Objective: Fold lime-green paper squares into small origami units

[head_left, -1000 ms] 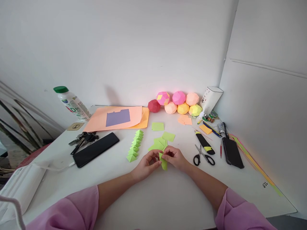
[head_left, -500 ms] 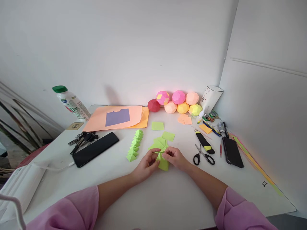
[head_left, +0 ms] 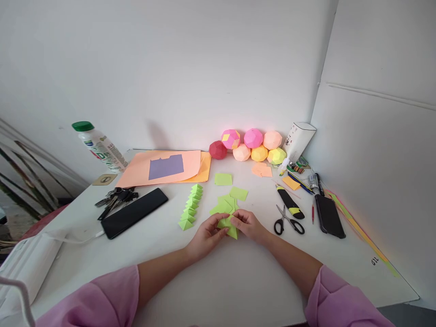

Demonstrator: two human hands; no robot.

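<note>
Between my hands is a green paper piece (head_left: 231,229) with a pointed lower end. My left hand (head_left: 207,235) pinches its left side between thumb and fingers. On its upper right edge, the fingertips of my right hand (head_left: 250,224) are closed. Loose green paper sheets (head_left: 225,203) lie just beyond my fingers, partly overlapping. One separate green sheet (head_left: 223,179) lies farther back. Left of my hands stands a row of folded green pieces (head_left: 191,207), lined up one behind another.
Black scissors (head_left: 279,225), a cutter (head_left: 290,202) and a phone (head_left: 329,216) lie to the right. Faceted paper balls (head_left: 253,138) line the wall. Peach sheets (head_left: 136,168), keys (head_left: 119,196), a long black device (head_left: 135,213) and a bottle (head_left: 102,147) are on the left.
The green piece between my hands has turned and shifted slightly; its lower end now shows as a point. Both hands stay closed on it in nearly the same place.
</note>
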